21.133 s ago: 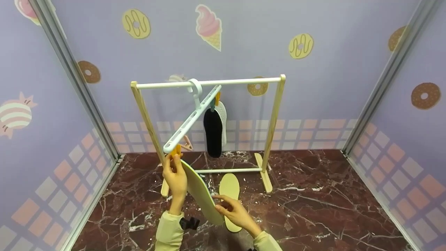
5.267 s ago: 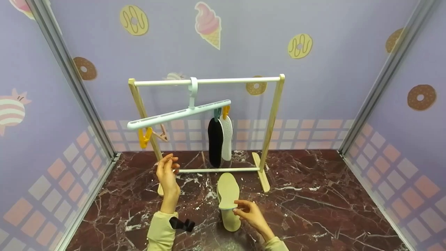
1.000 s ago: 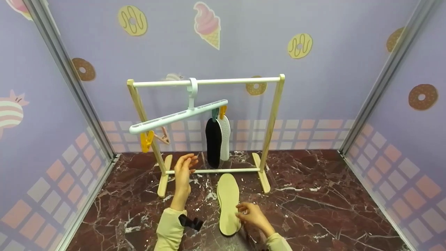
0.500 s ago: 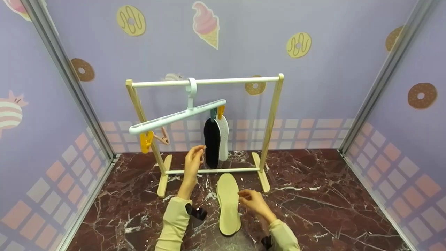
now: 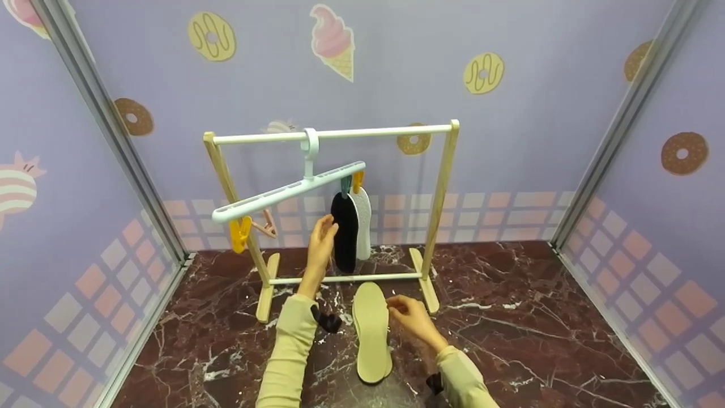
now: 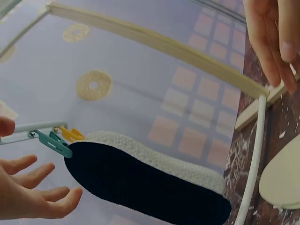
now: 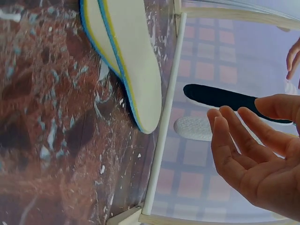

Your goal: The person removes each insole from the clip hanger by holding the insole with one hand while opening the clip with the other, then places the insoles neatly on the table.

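A black insole [image 5: 345, 233] and a white textured insole [image 5: 362, 223] hang side by side from the pale hanger [image 5: 289, 191], held by a green clip [image 6: 54, 143] and a yellow clip [image 6: 70, 133]. My left hand [image 5: 320, 245] is raised beside the black insole, its fingers loosely spread and holding nothing; in the left wrist view they are apart from the green clip. Two cream insoles [image 5: 372, 334] lie stacked on the table, the lower one partly hidden. My right hand [image 5: 414, 321] hovers right of them with loosely bent fingers [image 7: 243, 140] and holds nothing.
The hanger hooks over a wooden rack's top bar [image 5: 385, 132]. At its near left end hang a yellow clip [image 5: 239, 234] and a pink clip [image 5: 266, 224]. The rack's right foot [image 5: 425, 281] stands on the dark red marbled table [image 5: 510, 340]. Patterned walls enclose the back and sides.
Over the last second my left hand rises up and right toward the black insole. My right hand leaves the stacked insoles. Earlier, one cream insole was held at the hanger's left end, then laid down.
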A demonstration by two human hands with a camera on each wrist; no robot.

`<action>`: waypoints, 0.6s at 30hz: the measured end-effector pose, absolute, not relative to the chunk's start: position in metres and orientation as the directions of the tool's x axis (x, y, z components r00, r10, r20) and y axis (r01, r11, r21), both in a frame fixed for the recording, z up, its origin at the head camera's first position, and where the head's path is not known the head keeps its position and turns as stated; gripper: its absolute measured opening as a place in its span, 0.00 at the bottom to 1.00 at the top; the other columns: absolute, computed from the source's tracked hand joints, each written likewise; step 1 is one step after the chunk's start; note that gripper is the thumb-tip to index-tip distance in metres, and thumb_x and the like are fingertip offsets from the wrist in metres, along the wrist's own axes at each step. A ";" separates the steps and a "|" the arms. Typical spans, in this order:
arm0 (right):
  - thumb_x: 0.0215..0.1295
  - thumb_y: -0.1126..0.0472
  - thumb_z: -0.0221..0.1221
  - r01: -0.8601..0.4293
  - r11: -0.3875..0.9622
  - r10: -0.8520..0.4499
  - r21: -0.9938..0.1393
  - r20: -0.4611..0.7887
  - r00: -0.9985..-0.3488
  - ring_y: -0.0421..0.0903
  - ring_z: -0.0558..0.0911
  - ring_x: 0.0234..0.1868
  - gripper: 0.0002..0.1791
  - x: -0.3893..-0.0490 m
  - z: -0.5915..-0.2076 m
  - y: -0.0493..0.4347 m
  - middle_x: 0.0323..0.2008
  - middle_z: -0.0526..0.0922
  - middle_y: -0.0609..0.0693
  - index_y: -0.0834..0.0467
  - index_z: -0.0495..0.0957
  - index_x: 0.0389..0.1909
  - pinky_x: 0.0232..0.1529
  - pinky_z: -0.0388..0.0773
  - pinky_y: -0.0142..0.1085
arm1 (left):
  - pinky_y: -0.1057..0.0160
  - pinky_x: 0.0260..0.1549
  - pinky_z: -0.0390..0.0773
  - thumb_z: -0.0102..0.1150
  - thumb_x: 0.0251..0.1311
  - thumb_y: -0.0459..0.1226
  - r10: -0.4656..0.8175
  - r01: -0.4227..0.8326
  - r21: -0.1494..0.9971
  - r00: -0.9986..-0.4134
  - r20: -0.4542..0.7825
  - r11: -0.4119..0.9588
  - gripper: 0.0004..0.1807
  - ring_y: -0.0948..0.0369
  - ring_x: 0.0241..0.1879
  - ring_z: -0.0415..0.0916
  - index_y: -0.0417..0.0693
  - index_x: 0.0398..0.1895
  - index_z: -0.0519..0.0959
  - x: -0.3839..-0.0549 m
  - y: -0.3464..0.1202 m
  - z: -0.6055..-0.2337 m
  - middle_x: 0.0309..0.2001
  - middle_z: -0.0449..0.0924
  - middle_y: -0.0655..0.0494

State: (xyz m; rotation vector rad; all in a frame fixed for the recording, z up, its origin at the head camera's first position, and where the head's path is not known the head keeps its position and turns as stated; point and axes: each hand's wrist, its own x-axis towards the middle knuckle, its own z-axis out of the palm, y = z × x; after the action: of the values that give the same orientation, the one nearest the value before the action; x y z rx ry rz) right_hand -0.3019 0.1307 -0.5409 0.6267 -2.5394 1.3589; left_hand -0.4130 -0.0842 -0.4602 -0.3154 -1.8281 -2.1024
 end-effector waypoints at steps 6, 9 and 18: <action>0.58 0.70 0.53 -0.483 0.476 -0.260 -0.735 0.407 -0.876 0.56 0.81 0.38 0.10 -0.311 -0.531 0.130 0.38 0.81 0.64 0.69 0.76 0.40 0.39 0.79 0.39 | 0.66 0.61 0.60 0.53 0.57 0.50 -0.101 0.434 0.897 -0.899 0.425 -0.087 0.25 0.61 0.63 0.60 0.54 0.57 0.67 -0.478 -0.093 -0.490 0.59 0.67 0.54; 0.58 0.70 0.53 -0.481 0.490 -0.237 -0.727 0.420 -0.876 0.55 0.82 0.38 0.11 -0.316 -0.526 0.129 0.38 0.81 0.63 0.69 0.75 0.41 0.38 0.78 0.37 | 0.67 0.61 0.60 0.53 0.56 0.51 -0.097 0.406 0.913 -0.911 0.401 -0.036 0.25 0.61 0.63 0.59 0.55 0.57 0.67 -0.480 -0.092 -0.479 0.60 0.66 0.53; 0.60 0.66 0.53 -0.463 0.454 -0.206 -0.762 0.415 -0.886 0.57 0.81 0.37 0.12 -0.331 -0.516 0.129 0.37 0.82 0.63 0.68 0.74 0.43 0.39 0.77 0.35 | 0.65 0.63 0.57 0.53 0.57 0.49 -0.090 0.418 0.908 -0.904 0.417 0.005 0.30 0.60 0.65 0.56 0.49 0.61 0.63 -0.543 -0.088 -0.498 0.63 0.62 0.51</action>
State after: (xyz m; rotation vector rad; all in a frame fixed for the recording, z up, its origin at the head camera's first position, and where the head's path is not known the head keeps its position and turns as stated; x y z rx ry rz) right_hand -0.3315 0.1295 -0.5162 0.5763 -2.4433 1.4024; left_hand -0.5430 -0.0877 -0.4983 -0.3385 -1.9327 -1.9608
